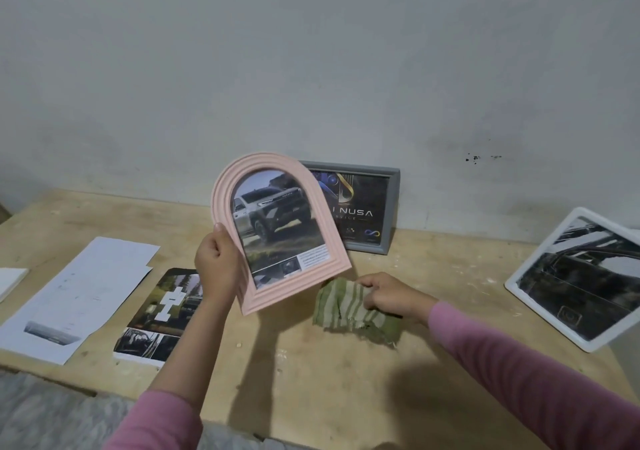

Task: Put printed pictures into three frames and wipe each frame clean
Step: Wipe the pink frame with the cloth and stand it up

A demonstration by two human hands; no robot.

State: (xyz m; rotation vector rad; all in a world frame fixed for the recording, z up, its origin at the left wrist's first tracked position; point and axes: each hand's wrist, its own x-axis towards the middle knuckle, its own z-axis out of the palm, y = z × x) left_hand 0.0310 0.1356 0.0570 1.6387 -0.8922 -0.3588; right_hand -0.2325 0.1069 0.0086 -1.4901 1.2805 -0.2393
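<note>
Loose prints [79, 297] lie on the table [311, 363] far left; left hand [216, 264] grips the pink arched frame [277, 231] by its edge, held up (looks light, stiff, glazing probably fragile). Right hand [388, 295] pinches the soft striped cloth [349, 309]; 2 more frames sit behind and right.

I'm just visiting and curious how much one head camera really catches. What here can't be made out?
All in the head view:
- Grey frame: its left part is hidden behind the pink frame held up by the left hand, so the wording is cut short.
- White frame: its right corner runs off the picture edge.
- Small print in the pink frame: too small to read.
- Right hand: fingertips buried in the green cloth.
</note>
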